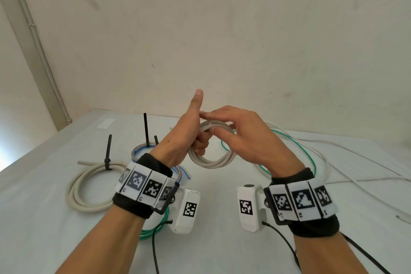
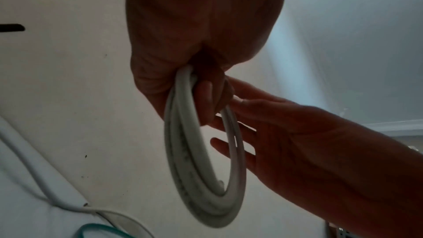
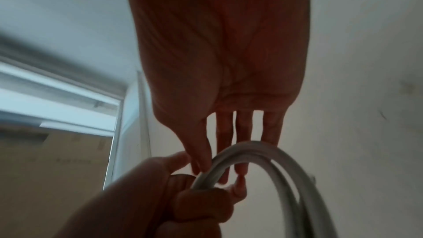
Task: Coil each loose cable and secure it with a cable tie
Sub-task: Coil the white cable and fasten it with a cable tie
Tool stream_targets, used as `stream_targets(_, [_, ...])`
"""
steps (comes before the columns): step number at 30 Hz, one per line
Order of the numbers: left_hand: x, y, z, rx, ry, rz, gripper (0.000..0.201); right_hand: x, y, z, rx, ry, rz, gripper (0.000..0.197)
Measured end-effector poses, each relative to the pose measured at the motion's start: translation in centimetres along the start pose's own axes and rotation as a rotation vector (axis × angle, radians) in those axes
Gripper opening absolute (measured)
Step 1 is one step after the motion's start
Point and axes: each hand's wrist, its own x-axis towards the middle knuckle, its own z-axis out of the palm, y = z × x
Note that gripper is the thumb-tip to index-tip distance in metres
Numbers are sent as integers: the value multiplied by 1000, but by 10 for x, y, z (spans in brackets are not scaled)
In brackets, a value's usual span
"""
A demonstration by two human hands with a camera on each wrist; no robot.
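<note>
The left hand (image 1: 184, 138) holds a coiled grey-white cable (image 1: 211, 160) above the tabletop (image 1: 222, 251). Its grip is wrapped around the top of the coil, fingers curled over the bundled loops, with the thumb raised clear. The coil hangs below the fist as several stacked turns (the left wrist view shows them lying close together).

The right hand (image 1: 246, 138) sits just beside the coil on its right side. Its grip is spread: the fingers are straight and parted, with the fingertips (image 3: 201, 167) touching the cable near the left fist.

On the tabletop, left of the hands, lies a cream cable coil (image 1: 84, 189) bound by a black cable tie (image 1: 108, 158). Behind the left wrist lies a blue-and-grey coil (image 1: 142, 151) with a second black tie (image 1: 146, 131) standing upright. A green coil (image 1: 155, 229) lies under the left forearm. Loose green and white cables (image 1: 311, 153) trail across the tabletop to the right.
</note>
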Motion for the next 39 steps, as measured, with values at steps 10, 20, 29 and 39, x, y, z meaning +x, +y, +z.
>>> stream_targets(10, [10, -5, 0, -288, 5, 26, 36, 5, 13, 4, -284, 348, -127, 19])
stream_targets(20, [5, -6, 15, -504, -49, 24, 43, 5, 14, -1, -238, 518, 21, 19])
stream_targets(29, [-6, -2, 29, -58, 198, 102, 38, -3, -22, -22, -365, 63, 133, 31])
stream_targets(39, [-33, 11, 51, -123, 0, 81, 43, -43, -25, -54, -421, 147, 20, 31])
